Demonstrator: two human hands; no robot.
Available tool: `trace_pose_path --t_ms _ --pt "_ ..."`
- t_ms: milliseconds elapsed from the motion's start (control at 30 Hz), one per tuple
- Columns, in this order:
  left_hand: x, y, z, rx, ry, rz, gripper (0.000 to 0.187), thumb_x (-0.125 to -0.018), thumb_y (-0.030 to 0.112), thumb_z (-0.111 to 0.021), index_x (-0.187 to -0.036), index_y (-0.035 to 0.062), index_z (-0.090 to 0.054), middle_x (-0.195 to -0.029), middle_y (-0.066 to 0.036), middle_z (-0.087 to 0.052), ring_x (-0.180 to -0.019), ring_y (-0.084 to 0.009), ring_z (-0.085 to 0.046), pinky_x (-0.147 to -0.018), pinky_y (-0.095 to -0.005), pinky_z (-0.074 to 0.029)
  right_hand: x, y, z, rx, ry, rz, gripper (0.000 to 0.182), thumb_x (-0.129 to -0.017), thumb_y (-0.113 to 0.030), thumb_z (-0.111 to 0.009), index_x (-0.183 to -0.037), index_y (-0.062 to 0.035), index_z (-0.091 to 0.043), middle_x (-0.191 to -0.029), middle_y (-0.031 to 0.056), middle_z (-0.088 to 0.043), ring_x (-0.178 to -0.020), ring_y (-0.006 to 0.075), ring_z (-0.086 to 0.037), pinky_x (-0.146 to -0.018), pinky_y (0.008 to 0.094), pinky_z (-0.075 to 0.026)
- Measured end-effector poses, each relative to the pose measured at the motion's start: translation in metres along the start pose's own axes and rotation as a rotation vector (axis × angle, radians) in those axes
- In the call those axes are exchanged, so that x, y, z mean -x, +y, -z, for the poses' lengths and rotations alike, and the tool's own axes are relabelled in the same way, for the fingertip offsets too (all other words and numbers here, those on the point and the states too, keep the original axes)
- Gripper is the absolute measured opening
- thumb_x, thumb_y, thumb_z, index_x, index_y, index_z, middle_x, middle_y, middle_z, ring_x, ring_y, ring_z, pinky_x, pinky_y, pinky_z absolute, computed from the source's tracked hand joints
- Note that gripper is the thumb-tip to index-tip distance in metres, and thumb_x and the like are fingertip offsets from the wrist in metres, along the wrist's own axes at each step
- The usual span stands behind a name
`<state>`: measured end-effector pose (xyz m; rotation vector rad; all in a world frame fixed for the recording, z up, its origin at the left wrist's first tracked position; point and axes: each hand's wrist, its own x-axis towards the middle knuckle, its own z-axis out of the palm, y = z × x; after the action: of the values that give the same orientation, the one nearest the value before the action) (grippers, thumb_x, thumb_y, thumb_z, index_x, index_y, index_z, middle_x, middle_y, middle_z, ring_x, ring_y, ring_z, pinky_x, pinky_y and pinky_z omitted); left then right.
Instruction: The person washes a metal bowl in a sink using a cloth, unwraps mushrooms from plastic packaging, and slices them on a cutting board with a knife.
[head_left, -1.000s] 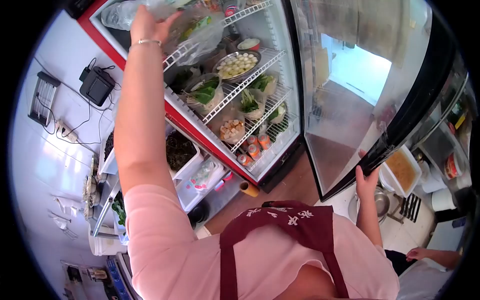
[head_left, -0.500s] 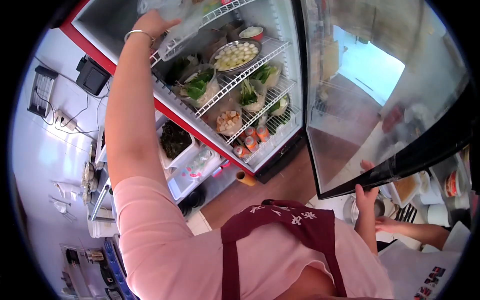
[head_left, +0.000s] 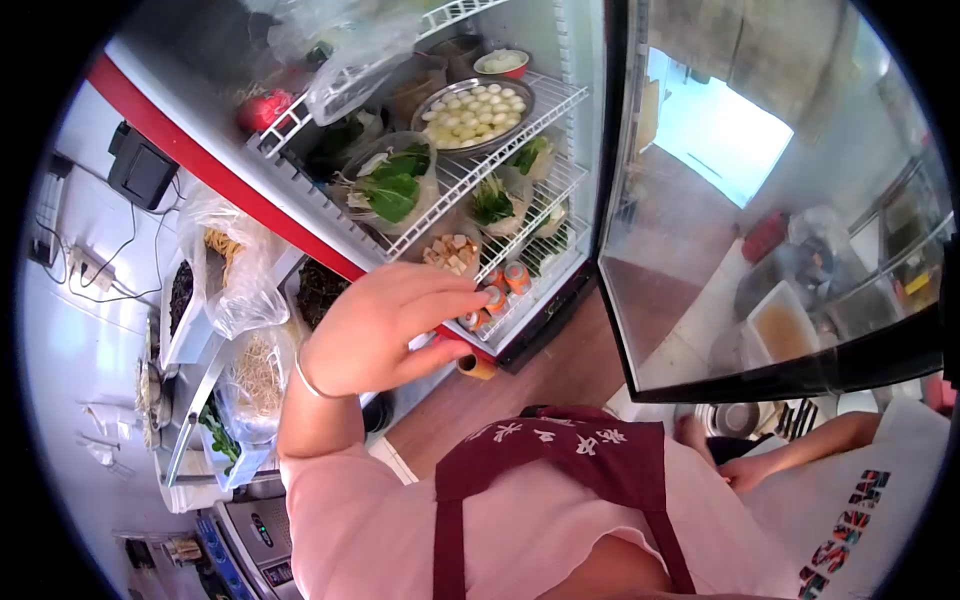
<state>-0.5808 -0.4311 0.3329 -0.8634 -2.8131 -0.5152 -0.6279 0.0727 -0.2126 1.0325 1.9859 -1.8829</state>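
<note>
My left hand (head_left: 390,325) is in front of the lower part of the fridge (head_left: 225,150), fingers stretched out and thumb apart, with nothing in it. Behind its fingertips stand several orange cans (head_left: 497,298) and a bag of cubed food (head_left: 452,254). A crumpled clear plastic bag (head_left: 350,65) rests on the upper shelf. My right hand (head_left: 692,432) is low beside the apron, below the open glass door (head_left: 690,300). It is small and partly hidden, so its fingers cannot be made out.
A metal bowl of peeled eggs (head_left: 475,115) and bagged leafy greens (head_left: 395,190) sit on the wire shelves. To the left are tubs with a bag of bean sprouts (head_left: 258,375). At right, a co-worker's forearm (head_left: 800,448) reaches close to my right side.
My left hand has come down from the plastic bag on the upper shelf, leaving it there. My right hand has left the door's edge and dropped lower.
</note>
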Motion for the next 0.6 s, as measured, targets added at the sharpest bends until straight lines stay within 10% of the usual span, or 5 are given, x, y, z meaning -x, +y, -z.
trace_pose_path --t_ms 167,267,367,433,600 --pt "0.068 -0.046 -0.004 0.123 0.053 0.055 0.039 -0.074 0.016 -0.07 -0.11 0.0045 -0.06 -0.106 -0.013 -0.063 -0.094 -0.0316 -0.06 -0.08 -0.0376 -0.048 0.062 0.004 -0.107 0.997 -0.259 0.31 0.026 -0.084 -0.029 -0.057 -0.094 -0.0058 -0.06 -0.085 0.0187 -0.062 -0.08 0.0349 -0.061 -0.068 0.0444 -0.048" --pt "0.099 -0.061 0.0 0.2 0.067 0.081 0.04 -0.075 0.017 -0.07 -0.112 0.0037 -0.06 -0.108 -0.012 -0.063 -0.096 -0.0311 -0.06 -0.08 -0.0379 -0.047 0.144 -0.139 -0.216 0.914 -0.475 0.776 0.022 -0.084 -0.025 -0.055 -0.088 -0.0041 -0.061 -0.083 0.0206 -0.062 -0.078 0.0389 -0.061 -0.067 0.0466 -0.048" --pt "0.116 -0.069 0.006 0.234 0.089 0.074 0.041 -0.075 0.018 -0.07 -0.112 0.0033 -0.06 -0.108 -0.013 -0.063 -0.095 -0.0315 -0.061 -0.079 -0.0387 -0.047 0.215 -0.279 -0.303 0.643 -0.606 1.21 0.02 -0.088 -0.021 -0.053 -0.086 -0.002 -0.061 -0.075 0.0141 -0.062 -0.065 0.0258 -0.061 -0.061 0.0361 -0.048" --pt "0.127 -0.072 0.005 0.283 0.129 0.07 0.042 -0.073 0.018 -0.071 -0.111 0.0026 -0.06 -0.107 -0.014 -0.063 -0.095 -0.0322 -0.061 -0.079 -0.0392 -0.048 0.275 -0.398 -0.363 0.368 -0.85 1.142 0.022 -0.094 -0.02 -0.048 -0.093 -0.0015 -0.06 -0.069 0.0029 -0.059 -0.062 0.0106 -0.056 -0.059 0.0256 -0.046" --pt "0.132 -0.056 0.01 0.252 0.139 0.21 0.041 -0.072 0.016 -0.071 -0.109 0.0015 -0.061 -0.105 -0.015 -0.063 -0.094 -0.0336 -0.061 -0.078 -0.0396 -0.048 0.286 -0.498 -0.512 0.308 -1.176 0.836 0.023 -0.091 -0.016 -0.05 -0.106 -0.0016 -0.06 -0.087 0.0115 -0.064 -0.075 0.0166 -0.065 -0.07 0.0282 -0.053"
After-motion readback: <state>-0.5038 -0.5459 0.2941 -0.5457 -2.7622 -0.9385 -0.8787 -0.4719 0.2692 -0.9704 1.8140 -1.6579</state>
